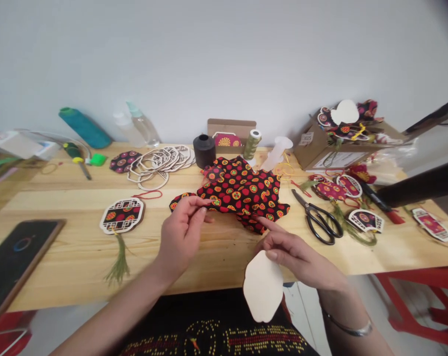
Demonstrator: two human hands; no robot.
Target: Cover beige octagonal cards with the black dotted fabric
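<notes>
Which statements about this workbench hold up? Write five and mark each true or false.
1. The right hand holds a flat, cream-coloured panel with a curved outline. True.
2. The left hand holds a green screwdriver. False: the left hand pinches the edge of the black fabric patterned in red and yellow.
3. Black-handled metal scissors lie to the right of the fabric. True.
4. The teal thread cone stands upright. False: that cone is tilted.
5. A brown cardboard box stands beyond the scissors. True.

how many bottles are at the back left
2: a bottle with a pale green top, and a whitish bottle just left of it. More could be hidden behind them.
</notes>
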